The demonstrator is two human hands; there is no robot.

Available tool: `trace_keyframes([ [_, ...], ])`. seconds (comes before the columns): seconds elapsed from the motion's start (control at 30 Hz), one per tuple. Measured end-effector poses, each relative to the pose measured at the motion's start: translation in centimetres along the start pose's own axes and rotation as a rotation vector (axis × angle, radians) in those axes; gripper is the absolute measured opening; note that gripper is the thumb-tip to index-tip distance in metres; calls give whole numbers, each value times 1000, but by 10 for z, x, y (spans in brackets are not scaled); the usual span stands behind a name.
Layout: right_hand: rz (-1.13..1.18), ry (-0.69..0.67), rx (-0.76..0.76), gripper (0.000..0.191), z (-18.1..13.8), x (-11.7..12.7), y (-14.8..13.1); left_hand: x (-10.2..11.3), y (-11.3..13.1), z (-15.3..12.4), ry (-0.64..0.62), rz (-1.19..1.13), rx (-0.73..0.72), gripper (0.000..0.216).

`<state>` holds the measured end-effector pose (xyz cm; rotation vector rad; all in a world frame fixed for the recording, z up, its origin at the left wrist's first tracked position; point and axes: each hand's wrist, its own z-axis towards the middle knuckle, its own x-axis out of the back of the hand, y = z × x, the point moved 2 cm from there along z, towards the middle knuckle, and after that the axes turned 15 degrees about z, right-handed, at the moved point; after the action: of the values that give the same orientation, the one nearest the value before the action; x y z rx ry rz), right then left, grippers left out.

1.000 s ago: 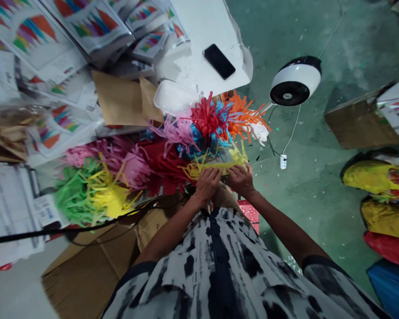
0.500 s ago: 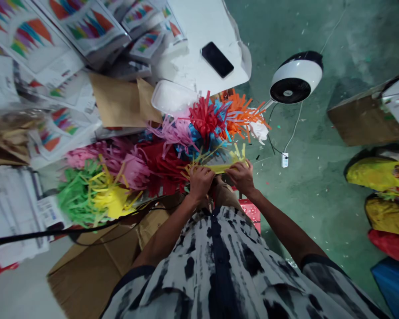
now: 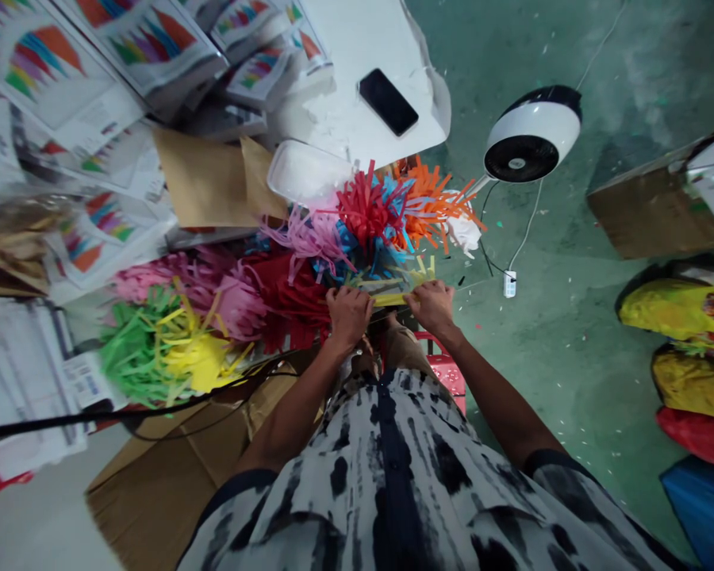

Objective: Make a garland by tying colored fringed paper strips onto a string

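A yellow fringed paper tassel stretches sideways between my two hands, in front of my body. My left hand is closed around its left part, knuckles up. On its right part, my right hand is closed too, with pale yellow strips showing just above it. Beyond my hands lie a red tassel, an orange tassel and a lilac tassel. Left of my left hand are a dark red tassel, a yellow tassel and a green tassel.
Printed packages are piled at the left. A phone lies on the white table, near a clear plastic tub. A fan stands on the floor, with a power strip. An open carton is below.
My left hand has shifted slightly left and turned knuckles up over the yellow tassel. My right hand has turned a little, and the strips by my left hand now show less.
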<state>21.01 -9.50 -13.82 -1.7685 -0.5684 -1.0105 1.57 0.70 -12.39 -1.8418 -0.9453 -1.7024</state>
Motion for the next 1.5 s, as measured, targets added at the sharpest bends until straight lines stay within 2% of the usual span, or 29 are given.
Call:
trace_keyframes([
  [0.27,-47,60,81,31,-1,-4,0,-5,0,-2,76,-42,-43,23],
  [0.37,-66,138,123,28,-7,-2,-8,-6,2,-3,106,-41,-69,23],
  [0.43,-86,165,220,24,-12,-5,-12,-7,7,-3,126,-37,-152,29],
  [0.53,-105,110,384,26,-25,-16,-12,-11,14,-5,92,-27,-333,34],
  [0.63,-126,80,447,31,-38,-20,-3,-17,10,-13,59,-32,-408,37],
  [0.77,-134,84,415,41,-51,-14,9,-21,-16,-32,84,-56,-373,43],
  [0.9,-134,114,413,40,-52,-15,9,-10,-37,-46,179,-28,-219,34],
  [0.97,-126,126,407,38,-50,-18,7,-4,-30,-44,205,-22,-183,28],
  [1.03,-112,122,396,38,-48,-20,7,-4,-12,-36,164,-42,-262,26],
  [1.1,-105,113,405,37,-47,-21,7,-11,10,-26,89,-75,-384,28],
  [1.2,-108,97,447,37,-47,-17,11,-28,28,-15,33,-115,-442,35],
  [1.33,-120,60,483,46,-50,-11,17,-40,14,-24,61,-132,-477,42],
  [1.43,-116,48,496,49,-51,-10,18,-34,0,-34,73,-106,-436,41],
  [1.5,-109,49,502,48,-51,-13,17,-30,0,-34,69,-89,-410,40],
])
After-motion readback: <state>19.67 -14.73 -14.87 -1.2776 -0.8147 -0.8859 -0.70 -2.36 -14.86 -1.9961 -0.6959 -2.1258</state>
